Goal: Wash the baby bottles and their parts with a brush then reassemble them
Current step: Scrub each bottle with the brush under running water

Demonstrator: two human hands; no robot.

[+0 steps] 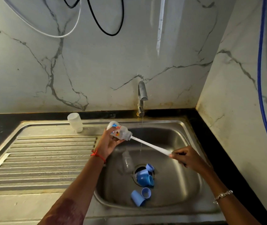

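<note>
My left hand (109,143) grips a clear baby bottle (118,130) with a coloured print, held on its side above the sink's left rim. A white bottle brush (149,146) has its head at the bottle's mouth, and my right hand (187,157) holds the end of its handle. A second clear bottle (127,160) lies in the steel sink basin (178,184). Several blue caps and rings (145,177) sit over the drain, and two more blue parts (140,198) lie nearer me. Another bottle (75,122) stands upside down at the back of the draining board.
The tap (142,95) at the back wall runs a thin stream into the basin. A ribbed steel draining board (45,159) lies to the left. Black counter surrounds the sink. Marble walls stand behind and to the right, with a blue hose (259,78) and cables hanging.
</note>
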